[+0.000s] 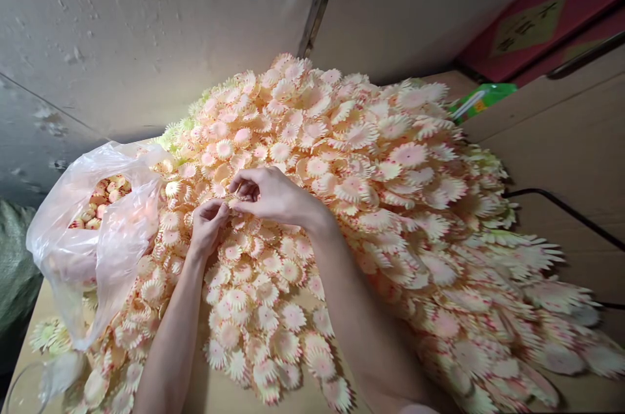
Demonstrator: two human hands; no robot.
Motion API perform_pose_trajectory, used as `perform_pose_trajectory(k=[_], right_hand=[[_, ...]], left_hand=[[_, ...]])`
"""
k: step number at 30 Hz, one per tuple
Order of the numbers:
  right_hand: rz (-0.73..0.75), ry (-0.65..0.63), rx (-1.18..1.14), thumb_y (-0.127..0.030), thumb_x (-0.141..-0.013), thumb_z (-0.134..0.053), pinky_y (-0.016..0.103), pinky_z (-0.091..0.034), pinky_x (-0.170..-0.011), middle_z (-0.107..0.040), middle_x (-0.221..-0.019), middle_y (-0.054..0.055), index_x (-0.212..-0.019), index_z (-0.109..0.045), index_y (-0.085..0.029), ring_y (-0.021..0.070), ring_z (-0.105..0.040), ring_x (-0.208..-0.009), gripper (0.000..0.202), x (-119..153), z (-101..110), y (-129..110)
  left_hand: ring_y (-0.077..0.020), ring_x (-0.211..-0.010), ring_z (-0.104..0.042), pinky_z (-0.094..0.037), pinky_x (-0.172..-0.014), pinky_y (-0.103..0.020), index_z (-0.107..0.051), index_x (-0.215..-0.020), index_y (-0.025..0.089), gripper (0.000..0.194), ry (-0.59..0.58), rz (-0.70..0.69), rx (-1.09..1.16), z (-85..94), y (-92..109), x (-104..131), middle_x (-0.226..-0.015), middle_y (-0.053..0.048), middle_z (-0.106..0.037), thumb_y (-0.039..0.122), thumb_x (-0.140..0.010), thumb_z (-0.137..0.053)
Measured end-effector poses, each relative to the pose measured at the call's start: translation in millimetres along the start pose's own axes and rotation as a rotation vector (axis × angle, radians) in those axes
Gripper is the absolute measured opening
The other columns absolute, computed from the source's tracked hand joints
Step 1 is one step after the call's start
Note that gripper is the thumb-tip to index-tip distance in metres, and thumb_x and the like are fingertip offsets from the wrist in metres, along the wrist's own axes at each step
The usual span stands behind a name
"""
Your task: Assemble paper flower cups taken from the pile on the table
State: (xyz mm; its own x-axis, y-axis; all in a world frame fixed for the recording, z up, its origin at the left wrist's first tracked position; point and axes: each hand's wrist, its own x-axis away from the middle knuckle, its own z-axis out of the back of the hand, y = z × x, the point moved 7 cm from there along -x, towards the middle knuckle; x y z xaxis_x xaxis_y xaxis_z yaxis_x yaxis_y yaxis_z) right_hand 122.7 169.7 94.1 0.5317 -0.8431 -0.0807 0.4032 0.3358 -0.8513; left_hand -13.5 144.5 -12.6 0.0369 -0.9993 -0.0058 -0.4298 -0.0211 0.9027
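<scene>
The person's left hand (209,222) and right hand (258,193) work close together, thumbs nearly meeting and fingers curled; what, if anything, each pinches is too small to tell. Directly beneath and around them lie pale, frilled flower pieces (280,152) with pink centres and reddish flecks, heaped across the tabletop (208,378). Between the forearms a band of them trails toward the person. Left of the left hand, a translucent plastic bag (63,222) stands at the heap's edge, with small red-flecked pieces (114,189) showing through its opening. Behind the heap rises a stained, flaking wall (146,30). At the far right, a green packet (488,98) sits near the heap, below a red panel (576,4) bearing a yellow diamond.
</scene>
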Motion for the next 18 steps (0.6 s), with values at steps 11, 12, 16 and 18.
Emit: perform_pose_trajectory(k=[11, 12, 16, 18], right_hand=[[0.023, -0.022, 0.095, -0.009, -0.074, -0.062, 0.027, -0.051, -0.07, -0.074, -0.081, 0.007, -0.085, -0.073, -0.015, 0.0183, -0.07, -0.077, 0.017, -0.9, -2.1, -0.8], [0.018, -0.012, 0.074, -0.008, -0.073, -0.062, 0.027, -0.052, -0.07, -0.075, -0.082, 0.007, -0.085, -0.074, -0.015, 0.0189, -0.071, -0.077, 0.018, -1.1, -1.7, 0.2], [-0.024, 0.048, -0.018, -0.014, -0.071, -0.069, 0.025, -0.053, -0.061, -0.074, -0.07, 0.005, -0.083, -0.072, -0.015, 0.0198, -0.072, -0.071, 0.012, -0.2, 1.7, 2.5], [-0.044, 0.061, -0.041, -0.017, -0.07, -0.072, 0.024, -0.053, -0.058, -0.073, -0.068, 0.005, -0.08, -0.069, -0.015, 0.0196, -0.072, -0.069, 0.01, 0.7, 2.0, 1.8]], left_hand=[[-0.0071, -0.064, -0.06, -0.052, -0.065, -0.018, -0.07, -0.075, 0.018, 0.028, 0.003, -0.026, -0.022, -1.6, 5.4, -0.6, -0.073, 0.0, -0.066, 0.039, -0.065, -0.086], [-0.007, -0.064, -0.06, -0.052, -0.065, -0.019, -0.07, -0.075, 0.018, 0.029, 0.009, -0.025, -0.008, -1.0, 5.5, -0.7, -0.073, 0.001, -0.066, 0.04, -0.065, -0.085], [-0.0063, -0.063, -0.059, -0.052, -0.063, -0.018, -0.07, -0.08, 0.019, 0.03, -0.012, -0.037, 0.037, -0.4, 5.9, -1.0, -0.071, 0.002, -0.063, 0.039, -0.065, -0.086], [-0.0062, -0.064, -0.059, -0.051, -0.063, -0.017, -0.071, -0.083, 0.019, 0.031, -0.043, -0.043, 0.055, -1.3, 5.4, -1.2, -0.073, 0.002, -0.064, 0.036, -0.064, -0.087]])
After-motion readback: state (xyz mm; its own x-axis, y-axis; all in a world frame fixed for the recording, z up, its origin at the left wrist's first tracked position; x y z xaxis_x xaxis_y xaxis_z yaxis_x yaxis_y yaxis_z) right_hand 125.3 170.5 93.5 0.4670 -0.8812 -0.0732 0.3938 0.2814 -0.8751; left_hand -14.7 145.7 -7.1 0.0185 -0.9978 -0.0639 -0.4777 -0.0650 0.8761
